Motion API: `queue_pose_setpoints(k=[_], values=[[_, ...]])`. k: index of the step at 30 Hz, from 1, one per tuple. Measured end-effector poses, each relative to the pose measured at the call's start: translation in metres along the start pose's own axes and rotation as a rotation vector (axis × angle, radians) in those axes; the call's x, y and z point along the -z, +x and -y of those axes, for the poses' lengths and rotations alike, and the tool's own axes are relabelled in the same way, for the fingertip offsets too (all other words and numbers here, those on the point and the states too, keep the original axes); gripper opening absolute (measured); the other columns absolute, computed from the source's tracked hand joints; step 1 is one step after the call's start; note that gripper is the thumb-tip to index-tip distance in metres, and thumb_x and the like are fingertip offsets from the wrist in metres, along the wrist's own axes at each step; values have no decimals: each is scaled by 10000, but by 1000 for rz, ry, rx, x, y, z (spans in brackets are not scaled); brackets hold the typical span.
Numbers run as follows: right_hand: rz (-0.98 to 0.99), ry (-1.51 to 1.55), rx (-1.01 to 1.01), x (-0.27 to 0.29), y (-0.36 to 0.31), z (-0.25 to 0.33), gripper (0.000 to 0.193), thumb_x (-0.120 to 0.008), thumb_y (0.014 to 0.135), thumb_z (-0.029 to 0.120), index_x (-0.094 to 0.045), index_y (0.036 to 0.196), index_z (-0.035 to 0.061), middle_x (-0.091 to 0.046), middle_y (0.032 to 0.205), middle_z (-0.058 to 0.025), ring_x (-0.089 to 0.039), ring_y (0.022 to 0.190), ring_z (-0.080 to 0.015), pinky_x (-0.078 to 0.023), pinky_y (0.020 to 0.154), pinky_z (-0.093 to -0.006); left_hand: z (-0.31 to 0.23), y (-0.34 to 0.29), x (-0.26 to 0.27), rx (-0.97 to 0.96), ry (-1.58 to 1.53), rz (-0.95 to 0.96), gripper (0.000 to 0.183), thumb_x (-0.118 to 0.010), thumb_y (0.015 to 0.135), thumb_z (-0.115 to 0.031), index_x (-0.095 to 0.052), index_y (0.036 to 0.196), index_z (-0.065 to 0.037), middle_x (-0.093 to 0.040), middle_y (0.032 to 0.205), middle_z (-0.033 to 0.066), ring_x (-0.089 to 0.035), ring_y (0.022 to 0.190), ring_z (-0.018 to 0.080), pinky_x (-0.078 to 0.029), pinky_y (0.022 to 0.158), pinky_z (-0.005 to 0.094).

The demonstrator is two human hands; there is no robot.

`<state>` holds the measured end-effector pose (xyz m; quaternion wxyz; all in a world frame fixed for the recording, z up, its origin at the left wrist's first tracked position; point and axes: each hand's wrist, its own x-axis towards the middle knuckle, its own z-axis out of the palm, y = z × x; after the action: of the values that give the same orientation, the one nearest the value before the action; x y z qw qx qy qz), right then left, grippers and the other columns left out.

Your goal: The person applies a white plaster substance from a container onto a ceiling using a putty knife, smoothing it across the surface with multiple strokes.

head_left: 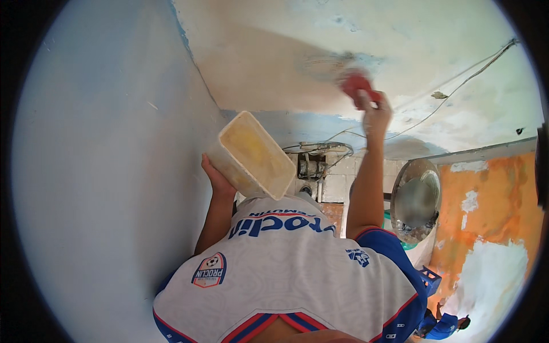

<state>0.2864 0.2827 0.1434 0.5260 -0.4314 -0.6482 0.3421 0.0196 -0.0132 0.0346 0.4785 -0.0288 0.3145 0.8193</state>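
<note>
My left hand point(217, 174) supports a whitish rectangular plastic tub point(234, 171) from its left side, with part of the grip hidden behind it. Tilted in front of my shirt, the tub shows a yellowish, stained inside; whether there is liquid in it I cannot tell. My right arm reaches up to the patchy wall point(274, 68). Closed round a red brush point(357, 84), my right hand point(376, 114) holds it at or close to the wall's surface. Motion smears the brush, so its bristles and exact contact are unclear. Just above it lies a bluish-grey worn patch point(349, 60).
A cable point(452, 94) runs along the wall. Below are a small motor-like machine point(311, 166) with wires and a pale tiled floor point(337, 184). A round, dirty-rimmed vessel point(417, 200) stands right, before a patchy orange wall point(492, 194). Another person point(443, 327) is at lower right near a blue crate point(429, 280).
</note>
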Motion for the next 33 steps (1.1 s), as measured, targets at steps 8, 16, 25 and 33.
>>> queue_pose_setpoints(k=[8, 16, 25, 33], values=[[-127, -44, 41, -7, 5, -6, 249, -764, 929, 196, -737, 1081, 0, -764, 914, -66, -670, 739, -120, -533, 660, -283, -4, 3, -4, -15, -57, 18, 798, -289, 998, -694, -479, 1483, -89, -539, 1468, 114, -531, 1334, 306, -463, 1094, 469], [83, -324, 247, -75, 11, 5, 254, -788, 903, 212, -731, 1033, 2, -764, 888, -115, -693, 786, -176, -543, 751, -346, 5, 7, -6, 2, -65, 108, 803, -289, 997, -696, -457, 1502, -95, -522, 1486, 116, -519, 1349, 310, -459, 1102, 471], [357, -38, -25, -58, -15, -6, 332, -819, 883, 230, -719, 1060, -32, -739, 905, -81, -679, 755, -144, -553, 656, -312, 7, 3, -16, -9, -66, 63, 801, -259, 1005, -692, -464, 1502, -98, -533, 1477, 108, -531, 1338, 298, -468, 1094, 461], [-12, 52, -69, 20, 22, 9, 205, -787, 923, 134, -680, 993, -26, -745, 920, -97, -651, 665, -111, -513, 584, -229, 9, -8, -29, -164, -37, 12, 784, -239, 1014, -678, -456, 1512, -112, -520, 1497, 108, -511, 1361, 309, -449, 1113, 467]])
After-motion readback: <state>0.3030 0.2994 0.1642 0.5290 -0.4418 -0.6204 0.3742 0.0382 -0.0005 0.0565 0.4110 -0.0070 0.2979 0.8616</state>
